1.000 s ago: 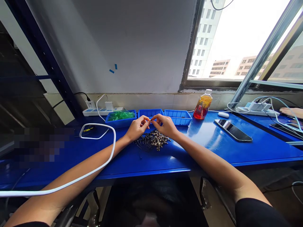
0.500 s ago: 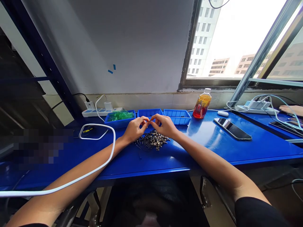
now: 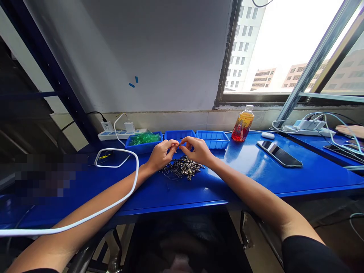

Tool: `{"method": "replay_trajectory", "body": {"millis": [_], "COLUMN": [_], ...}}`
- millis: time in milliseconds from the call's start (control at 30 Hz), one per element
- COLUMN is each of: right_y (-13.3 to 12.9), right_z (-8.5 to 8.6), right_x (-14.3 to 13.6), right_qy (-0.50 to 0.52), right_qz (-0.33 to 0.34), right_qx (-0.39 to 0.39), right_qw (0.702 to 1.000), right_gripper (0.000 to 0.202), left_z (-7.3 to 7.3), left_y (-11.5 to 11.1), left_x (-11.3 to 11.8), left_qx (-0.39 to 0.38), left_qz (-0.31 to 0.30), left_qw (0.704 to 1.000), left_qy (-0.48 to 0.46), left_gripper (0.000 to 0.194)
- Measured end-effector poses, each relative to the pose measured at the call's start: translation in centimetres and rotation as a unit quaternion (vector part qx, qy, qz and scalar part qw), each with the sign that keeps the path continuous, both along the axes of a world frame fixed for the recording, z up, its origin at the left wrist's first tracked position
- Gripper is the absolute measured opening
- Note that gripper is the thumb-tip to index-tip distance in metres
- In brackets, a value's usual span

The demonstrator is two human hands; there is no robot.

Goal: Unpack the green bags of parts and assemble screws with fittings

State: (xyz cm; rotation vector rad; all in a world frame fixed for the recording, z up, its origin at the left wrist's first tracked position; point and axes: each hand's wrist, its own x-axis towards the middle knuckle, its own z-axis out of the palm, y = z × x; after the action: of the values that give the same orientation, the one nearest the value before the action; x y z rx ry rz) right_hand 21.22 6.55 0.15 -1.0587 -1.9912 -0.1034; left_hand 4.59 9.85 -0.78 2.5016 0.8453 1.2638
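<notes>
My left hand (image 3: 161, 155) and my right hand (image 3: 198, 151) meet above the blue table, fingertips almost touching. Thumb and forefinger of each are pinched on a small metal piece (image 3: 179, 146), mostly covered by the fingers and too small to name exactly. Just below them lies a loose pile of small metal parts (image 3: 187, 167); thin dark screws or pins are on its left side, shiny stubby fittings on its right. Behind the hands stand a blue bin (image 3: 136, 150) with green plastic bags, a middle blue bin (image 3: 179, 133) and a right blue bin (image 3: 214, 145) with a few dark bits.
A white cable (image 3: 93, 215) loops over my left forearm. To the right stand a bottle of red drink (image 3: 242, 124), a phone (image 3: 278, 154) and a small white case (image 3: 267, 135). Power strips (image 3: 116, 135) lie along the wall. Another person's hand (image 3: 351, 131) rests at far right.
Both hands stay in nearly the same place, with only a slight shift of the fingertips around the small piece. The pile and bins look unchanged.
</notes>
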Motion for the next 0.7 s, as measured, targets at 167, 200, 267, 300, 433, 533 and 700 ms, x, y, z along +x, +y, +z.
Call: {"method": "replay_trajectory", "body": {"millis": [167, 200, 267, 300, 433, 533, 700], "right_y": [0.01, 0.02, 0.02, 0.03, 0.06, 0.13, 0.19], "right_z": [-0.08, -0.09, -0.12, -0.13, -0.18, -0.23, -0.34], "right_x": [-0.08, -0.10, -0.11, -0.11, -0.04, -0.06, -0.12], "right_qy": [0.000, 0.002, 0.004, 0.004, -0.006, -0.016, -0.026], "right_qz": [-0.001, -0.001, -0.002, -0.001, 0.003, 0.002, -0.003], "right_qx": [0.008, 0.011, 0.016, 0.017, 0.013, 0.016, 0.025], "right_qw": [1.000, 1.000, 1.000, 1.000, 1.000, 1.000, 0.999], "right_gripper": [0.006, 0.006, 0.006, 0.006, 0.005, 0.006, 0.007], "left_z": [0.21, 0.25, 0.35, 0.40, 0.56, 0.60, 0.51], "left_y": [-0.30, -0.38, -0.54, -0.61, -0.77, -0.75, -0.57], "left_x": [0.18, 0.22, 0.30, 0.35, 0.47, 0.51, 0.55], "left_qx": [-0.025, -0.028, -0.034, -0.040, -0.082, -0.113, -0.149], "left_qz": [-0.010, -0.014, -0.020, -0.022, -0.025, -0.032, -0.053], "left_qw": [1.000, 0.999, 0.999, 0.999, 0.996, 0.993, 0.986], "left_qy": [-0.007, -0.009, -0.014, -0.017, -0.022, -0.026, -0.046], "left_gripper": [0.022, 0.022, 0.023, 0.024, 0.030, 0.034, 0.036]}}
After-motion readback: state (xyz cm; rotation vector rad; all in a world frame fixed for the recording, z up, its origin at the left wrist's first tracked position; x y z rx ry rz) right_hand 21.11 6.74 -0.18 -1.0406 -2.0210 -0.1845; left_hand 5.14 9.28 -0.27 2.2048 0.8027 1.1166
